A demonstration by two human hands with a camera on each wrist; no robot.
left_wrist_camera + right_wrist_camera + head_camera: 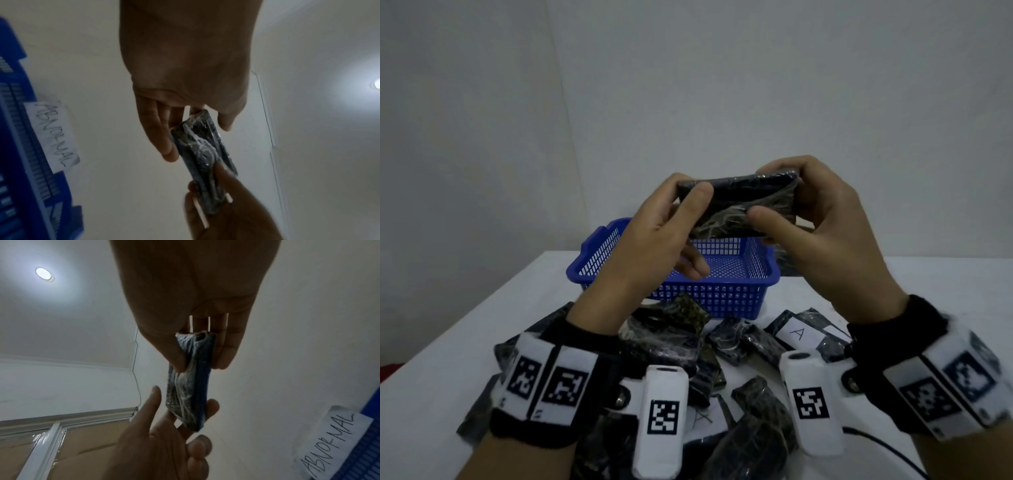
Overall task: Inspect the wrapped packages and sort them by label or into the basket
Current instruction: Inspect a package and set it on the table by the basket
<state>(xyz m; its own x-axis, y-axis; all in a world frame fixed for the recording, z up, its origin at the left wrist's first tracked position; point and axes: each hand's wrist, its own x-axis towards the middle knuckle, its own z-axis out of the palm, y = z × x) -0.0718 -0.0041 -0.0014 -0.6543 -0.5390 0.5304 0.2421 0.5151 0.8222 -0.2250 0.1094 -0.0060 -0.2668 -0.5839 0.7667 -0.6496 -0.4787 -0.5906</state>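
You pinched the wrapped package (736, 205) by its ends, left hand (654, 236) and right hand (825, 233), mid-frame above the basket (722, 294), to inspect it.

A white table (945, 281) stands against a plain pale wall (688, 85). A thin black cable (883, 448) trails across the table's near right corner. Overhead, a round ceiling lamp (43, 273) glows. Below the lamp, by a white frame (47, 434), sit what look like brown taped cardboard sheets (86, 443); the view there is dim.
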